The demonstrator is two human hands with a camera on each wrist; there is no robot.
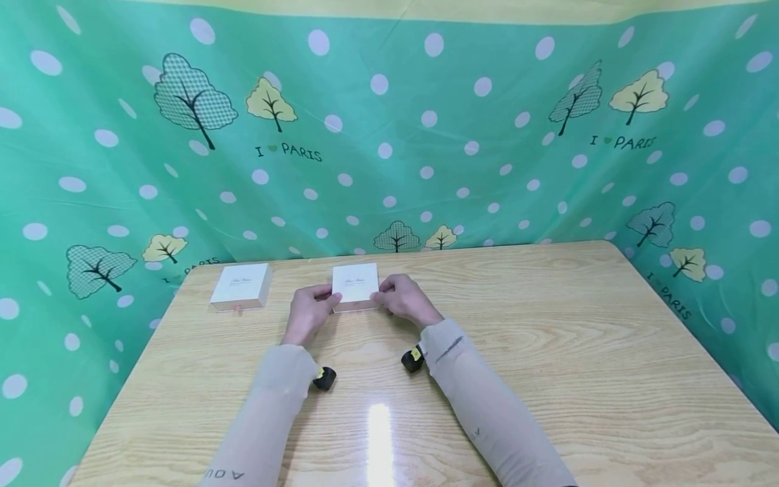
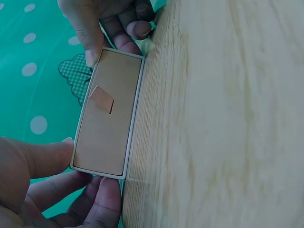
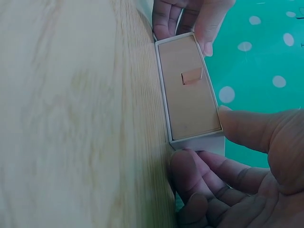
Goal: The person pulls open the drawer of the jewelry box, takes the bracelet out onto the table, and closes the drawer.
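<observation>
A small white drawer-style gift box point(image 1: 356, 281) with a tan front sits near the table's far edge, between both hands. My left hand point(image 1: 308, 310) grips its left end, thumb on the top edge and fingers curled along the side. At the other end, my right hand point(image 1: 406, 297) holds it the same way. In the left wrist view, the tan drawer front point(image 2: 107, 128) lies within a white sleeve, with a short ribbon pull tab point(image 2: 102, 99) sticking out. The right wrist view shows the drawer front point(image 3: 192, 104) flush in the sleeve. The box's back is hidden.
A second, matching white box point(image 1: 241, 284) stands to the left on the wooden table point(image 1: 548, 352), its pull tab toward me. Behind the table hangs a green dotted cloth point(image 1: 377, 115) with tree prints. Black wrist cameras point(image 1: 325, 379) hang under both sleeves.
</observation>
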